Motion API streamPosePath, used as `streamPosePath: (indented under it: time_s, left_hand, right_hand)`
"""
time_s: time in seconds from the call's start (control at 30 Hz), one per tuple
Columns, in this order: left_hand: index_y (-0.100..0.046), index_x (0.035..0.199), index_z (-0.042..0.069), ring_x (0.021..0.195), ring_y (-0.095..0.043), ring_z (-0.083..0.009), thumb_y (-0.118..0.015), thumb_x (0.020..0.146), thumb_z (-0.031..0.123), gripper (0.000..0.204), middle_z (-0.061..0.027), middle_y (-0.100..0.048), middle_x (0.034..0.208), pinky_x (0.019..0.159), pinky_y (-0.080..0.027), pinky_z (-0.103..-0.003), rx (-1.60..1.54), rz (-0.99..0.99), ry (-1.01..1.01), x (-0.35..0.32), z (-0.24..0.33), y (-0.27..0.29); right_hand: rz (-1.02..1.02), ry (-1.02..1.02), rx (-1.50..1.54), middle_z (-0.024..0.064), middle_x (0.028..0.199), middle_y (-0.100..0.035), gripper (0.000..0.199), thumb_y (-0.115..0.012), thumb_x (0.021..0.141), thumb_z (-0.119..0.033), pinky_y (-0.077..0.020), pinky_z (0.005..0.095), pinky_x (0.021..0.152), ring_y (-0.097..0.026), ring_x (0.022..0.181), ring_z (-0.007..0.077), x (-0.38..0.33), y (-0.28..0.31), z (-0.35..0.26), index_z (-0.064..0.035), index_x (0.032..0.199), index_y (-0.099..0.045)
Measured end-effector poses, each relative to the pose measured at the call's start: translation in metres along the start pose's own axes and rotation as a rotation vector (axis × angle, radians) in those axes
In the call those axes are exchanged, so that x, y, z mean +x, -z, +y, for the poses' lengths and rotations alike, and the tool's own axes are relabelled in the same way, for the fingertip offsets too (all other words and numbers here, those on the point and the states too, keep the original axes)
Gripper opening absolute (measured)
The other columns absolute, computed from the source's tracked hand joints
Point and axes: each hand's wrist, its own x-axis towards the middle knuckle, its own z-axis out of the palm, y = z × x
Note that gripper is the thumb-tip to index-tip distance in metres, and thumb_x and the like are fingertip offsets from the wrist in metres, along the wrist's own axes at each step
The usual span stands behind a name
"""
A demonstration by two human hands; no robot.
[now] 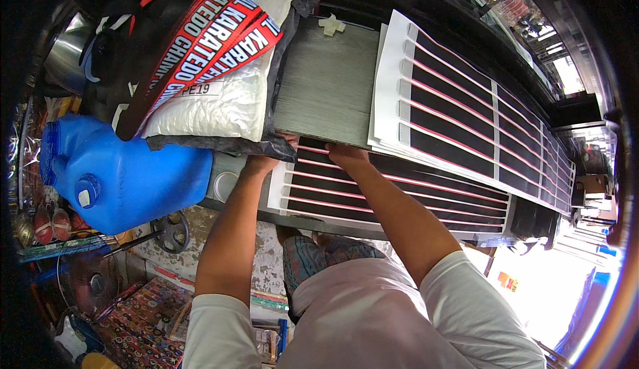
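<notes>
A grey board (pixel 326 79) with a wood-grain look lies before me on the dark worktop, a small cream cross-shaped piece (pixel 331 25) at its far edge. My left hand (pixel 265 162) is closed at the board's near left corner, beside the black plastic edge of a packed bag; its fingers are partly hidden. Closed on the near edge, close to the right corner, is my right hand (pixel 347 154), with fingertips out of sight beneath. White sheets with black panels and red-edged stripes (pixel 459 112) overlap the board's right side. A similar striped sheet (pixel 393 192) lies lower, under my right forearm.
At the left, a white plastic-wrapped package (pixel 206 116) carries a black-and-red printed strap (pixel 213 36). A blue jerrycan (pixel 133 172) stands nearer, above a black handwheel (pixel 171 231). A fan (pixel 93 280) is at lower left. Dark glass-fronted cabinets (pixel 506 9) run along the back.
</notes>
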Motion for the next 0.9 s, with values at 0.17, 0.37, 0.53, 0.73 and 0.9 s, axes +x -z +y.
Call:
streamPosePath:
  time_s: [0.17,0.37,0.53,0.73,0.9]
  left_hand:
    - [-0.085,0.113,0.004,0.105,-0.078,-0.0325,-0.082,0.098,0.023,0.024,-0.015,-0.083,0.109,0.096,-0.058,-0.045,0.167,-0.057,0.061,-0.001,-0.002,0.012]
    - [-0.083,0.126,0.011,0.124,-0.069,-0.0392,-0.073,0.1,0.011,0.027,-0.0191,-0.075,0.124,0.104,-0.054,-0.053,0.573,-0.109,-0.286,0.001,0.07,0.033]
    - [-0.077,0.141,0.015,0.122,-0.064,-0.0405,-0.069,0.104,0.031,0.041,-0.0229,-0.063,0.14,0.099,-0.053,-0.055,0.65,-0.064,-0.278,-0.02,0.074,0.038]
    - [-0.074,0.137,0.005,0.12,-0.063,-0.0421,-0.074,0.101,0.027,0.042,-0.0239,-0.063,0.134,0.103,-0.051,-0.055,0.427,-0.079,0.131,-0.069,0.123,0.045]
    - [-0.062,0.143,-0.005,0.127,-0.06,-0.047,-0.075,0.098,0.011,0.049,-0.0288,-0.065,0.129,0.11,-0.048,-0.056,0.101,0.273,0.645,-0.161,0.152,0.004]
  right_hand:
    - [-0.098,-0.001,0.044,0.0168,0.154,-0.064,0.052,-0.06,0.103,-0.046,-0.0454,0.0556,0.119,-0.055,0.146,0.0405,-0.004,0.014,-0.012,-0.0146,0.145,-0.068]
    - [-0.043,0.004,-0.091,0.0182,0.148,-0.068,0.052,-0.063,0.102,-0.046,-0.0493,0.0559,0.114,-0.06,0.14,0.0416,-0.015,0.023,-0.009,-0.0136,0.141,-0.07]
    - [-0.003,-0.076,0.15,0.0148,0.141,-0.072,0.046,-0.066,0.1,-0.046,-0.0533,0.0571,0.108,-0.067,0.132,0.0398,-0.009,0.014,-0.013,-0.0155,0.134,-0.076]
    - [0.104,-0.001,-0.059,0.0173,0.136,-0.073,0.04,-0.066,0.101,-0.038,-0.0506,0.0595,0.108,-0.066,0.13,0.0413,-0.019,0.013,-0.007,-0.0151,0.133,-0.075]
    - [0.433,0.091,0.027,0.022,0.138,-0.068,0.047,-0.069,0.1,-0.025,-0.0428,0.0632,0.111,-0.058,0.135,0.0448,-0.085,0.028,0.036,-0.0073,0.143,-0.065]
